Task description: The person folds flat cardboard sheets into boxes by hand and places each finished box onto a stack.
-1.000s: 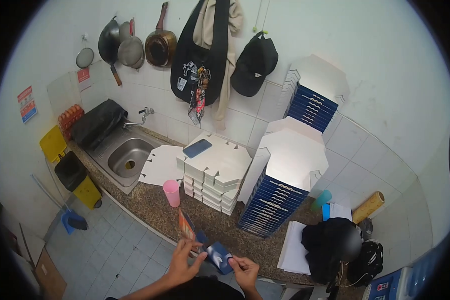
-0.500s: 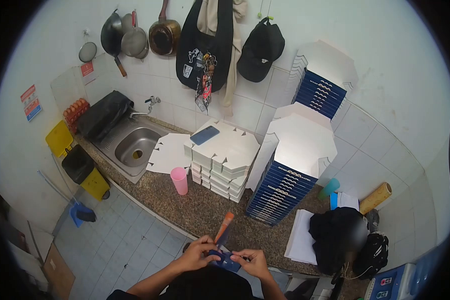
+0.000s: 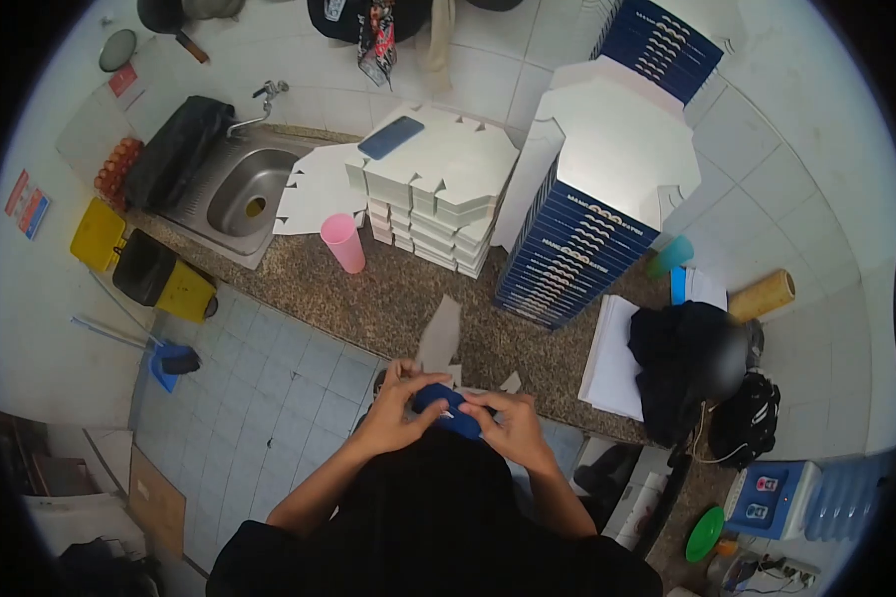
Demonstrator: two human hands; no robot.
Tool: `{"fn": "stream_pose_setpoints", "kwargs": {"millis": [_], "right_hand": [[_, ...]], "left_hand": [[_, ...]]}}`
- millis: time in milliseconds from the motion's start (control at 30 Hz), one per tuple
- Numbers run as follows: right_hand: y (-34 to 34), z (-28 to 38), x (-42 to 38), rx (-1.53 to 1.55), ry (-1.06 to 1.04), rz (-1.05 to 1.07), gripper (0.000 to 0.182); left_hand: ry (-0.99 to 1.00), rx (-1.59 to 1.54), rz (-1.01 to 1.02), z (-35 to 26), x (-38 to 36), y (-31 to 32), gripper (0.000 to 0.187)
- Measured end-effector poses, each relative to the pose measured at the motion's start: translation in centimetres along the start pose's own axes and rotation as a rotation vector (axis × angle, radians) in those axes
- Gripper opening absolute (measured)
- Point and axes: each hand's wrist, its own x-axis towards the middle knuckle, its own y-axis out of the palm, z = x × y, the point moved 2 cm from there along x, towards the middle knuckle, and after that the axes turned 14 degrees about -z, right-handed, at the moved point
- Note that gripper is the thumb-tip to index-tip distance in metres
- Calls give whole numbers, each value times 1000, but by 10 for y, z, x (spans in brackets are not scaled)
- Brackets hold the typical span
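A small blue folded card piece (image 3: 450, 415) is held close in front of my body, at the counter's front edge. My left hand (image 3: 396, 416) pinches its left side, thumb on top. On the right side, my right hand (image 3: 513, 426) grips it between thumb and fingers. Just beyond my fingertips, a pale grey card flap (image 3: 440, 335) extends over the counter, with smaller pale tabs beside it.
Stacked blue boxes (image 3: 577, 254) and a pile of white boxes (image 3: 438, 169) with a phone (image 3: 391, 137) stand on the granite counter. Nearby are a pink cup (image 3: 342, 244), a sink (image 3: 253, 204), papers (image 3: 612, 358) and a black bag (image 3: 747, 423).
My view has tilted down, so the counter items appear higher. The upright orange strip no longer shows; a pale flap now extends beyond my fingers. Both hands keep hold of the blue card piece.
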Motion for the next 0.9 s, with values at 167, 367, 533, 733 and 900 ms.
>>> {"fn": "stream_pose_setpoints", "kwargs": {"millis": [167, 367, 533, 733, 900], "right_hand": [[48, 20, 5, -222, -226, 198, 25], [20, 36, 14, -81, -355, -336, 18], [3, -74, 2, 464, 552, -230, 15], [1, -55, 37, 1020, 553, -154, 40], [-7, -55, 57, 860, 382, 251, 25]], "left_hand": [[-2, 155, -91, 24, -22, 23, 111], [-720, -980, -312, 102, -38, 6, 62], [-897, -1382, -103, 74, -33, -15, 71], [-827, -1413, 97, 61, -19, -4, 68], [-931, -1272, 106, 61, -7, -15, 71]]}}
